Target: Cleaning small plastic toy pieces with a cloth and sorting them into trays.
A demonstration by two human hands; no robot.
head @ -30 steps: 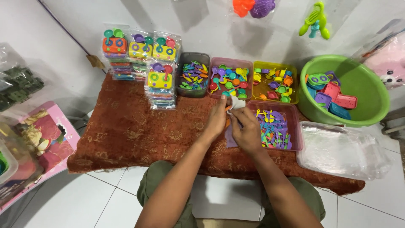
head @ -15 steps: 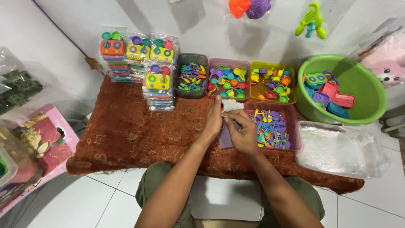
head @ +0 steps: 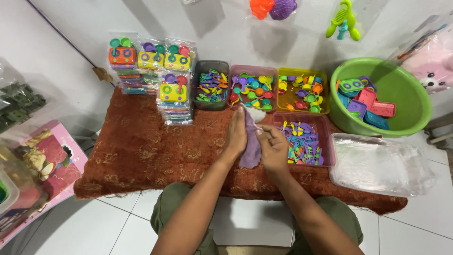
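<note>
the person's knees and forearms fill the near edge, over white floor tiles. both hands meet at the middle of a low desk spread with a rust-brown patterned cloth. the left hand lies with fingers fairly straight along the left side of a purple toy piece, pressing it from that side. the right hand is curled narrow, fingertips pinching at a clear plastic bag that sits at the top end of the purple piece; it looks as if the piece is partly inside the bag, though the view is too small to be sure. just right of the right hand is a pink tray of small mixed utensils, and beyond that a heap of clear bags. farther back stand three trays in a row: a grey tray, a second pink tray and a yellow tray, all holding small coloured toy pieces. left of them rise stacks of packed sets. at the far right a green basin holds toy stoves.
</note>
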